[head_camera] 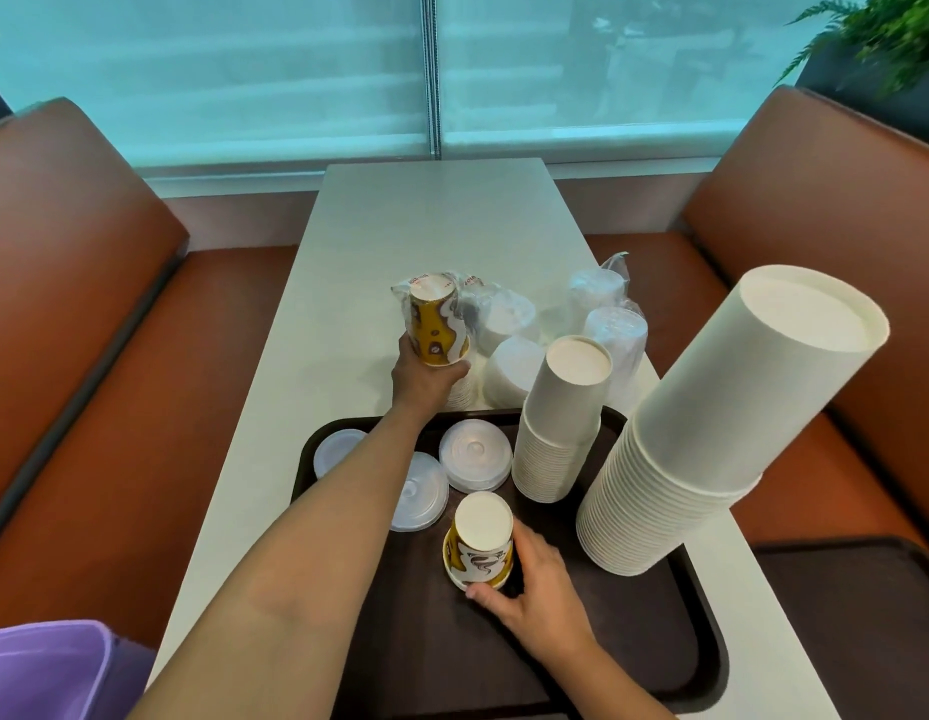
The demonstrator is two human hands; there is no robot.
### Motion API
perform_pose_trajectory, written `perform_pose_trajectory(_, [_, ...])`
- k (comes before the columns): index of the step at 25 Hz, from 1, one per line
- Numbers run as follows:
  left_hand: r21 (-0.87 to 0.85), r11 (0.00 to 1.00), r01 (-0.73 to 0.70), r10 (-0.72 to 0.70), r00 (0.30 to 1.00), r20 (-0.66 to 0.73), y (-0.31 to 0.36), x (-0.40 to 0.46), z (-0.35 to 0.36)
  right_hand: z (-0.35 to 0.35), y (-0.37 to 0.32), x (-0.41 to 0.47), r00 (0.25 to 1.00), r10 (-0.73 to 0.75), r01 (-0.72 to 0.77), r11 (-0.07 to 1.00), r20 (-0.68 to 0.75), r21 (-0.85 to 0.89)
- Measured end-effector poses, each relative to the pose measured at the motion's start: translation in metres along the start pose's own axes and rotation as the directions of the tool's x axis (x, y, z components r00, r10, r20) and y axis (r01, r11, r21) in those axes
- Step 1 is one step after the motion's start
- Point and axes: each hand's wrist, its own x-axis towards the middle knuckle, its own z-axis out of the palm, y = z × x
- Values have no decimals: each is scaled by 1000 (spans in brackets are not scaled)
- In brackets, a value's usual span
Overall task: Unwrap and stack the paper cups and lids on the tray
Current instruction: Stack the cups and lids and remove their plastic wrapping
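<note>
Purple item (pixel 51 667) bottom left is cut off, can't tell what it is. Left hand (pixel 426 379) grips a wrapped yellow cup stack (pixel 437 324) from below, above the table (pixel 426 215) just past the tray (pixel 659 641); its forearm hides part of the clear lids (pixel 470 454). Right hand (pixel 535 589) curls round an upside-down yellow cup (pixel 480 543) on the tray. Two white cup stacks (pixel 561 418) stand right; wrapped lid packs (pixel 615 330) behind are blurry

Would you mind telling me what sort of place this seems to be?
Probably a café or canteen booth by a window: brown upholstered bench seats flank a narrow white table, and a dark serving tray holds tall stacks of white paper cups and plastic lids.
</note>
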Motion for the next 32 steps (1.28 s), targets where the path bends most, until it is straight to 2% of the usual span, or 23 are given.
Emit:
perform_pose_trajectory(3, [-237,970,62,-77,996,-52,-2,-11,-15,-1,-2,3,1000,0,0,1000,17,-12])
perform_pose_trajectory(6, [-595,797,105,-160,986,-40,6,-39,-41,-5,-5,-5,1000,-7,7,1000,8,-3])
perform_pose_trajectory(8, [-760,644,87,-180,983,-40,16,-70,-65,-6,-15,-21,989,-14,16,1000,-148,16])
perform_pose_trajectory(10, [-864,499,71,-149,989,-5,25,-107,-90,-9,-37,-42,947,-57,86,993,-317,77])
perform_pose_trajectory(12, [-913,400,81,-61,996,62,34,-146,-112,-18,-74,-56,954,-56,134,959,-296,250])
perform_pose_trajectory(15, [-944,293,154,-18,988,156,44,-200,-129,-32,-127,-61,996,9,40,832,-85,553])
perform_pose_trajectory(17, [-934,249,255,-43,967,252,45,-231,-131,-36,-147,-61,990,-61,133,701,-128,701])
perform_pose_trajectory(18, [-914,253,317,-51,948,314,44,-242,-130,-35,-153,-62,975,-91,212,646,-201,733])
perform_pose_trajectory(20, [-832,290,473,-63,877,476,39,-264,-124,-30,-160,-65,942,-62,296,609,-329,736])
perform_pose_trajectory(23, [-642,350,682,-201,724,660,19,-281,-120,-24,-159,-72,908,2,307,681,-420,665])
perform_pose_trajectory(24, [-567,430,703,-276,700,658,10,-282,-121,-23,-156,-73,907,6,292,712,-422,639])
perform_pose_trajectory(25, [-457,559,692,-374,702,606,0,-282,-123,-22,-152,-74,915,-1,271,744,-404,611])
perform_pose_trajectory(27, [-155,794,587,-498,775,389,-21,-282,-129,-17,-142,-73,945,-32,219,800,-325,558])
perform_pose_trajectory(28, [-49,857,512,-490,842,226,-30,-282,-132,-14,-138,-71,959,-45,192,830,-279,524])
perform_pose_trajectory(29, [-10,905,425,-424,904,60,-39,-279,-137,-11,-137,-71,970,-53,167,853,-238,494])
perform_pose_trajectory(30, [-61,951,303,-306,951,-43,-43,-275,-143,-7,-137,-69,976,-54,151,867,-210,475])
perform_pose_trajectory(31, [-153,973,171,-182,981,-60,-41,-272,-150,-4,-138,-66,978,-55,144,871,-200,469])
perform_pose_trajectory(32, [-223,974,48,-51,999,-5,-37,-269,-155,-1,-139,-63,979,-56,145,870,-198,471])
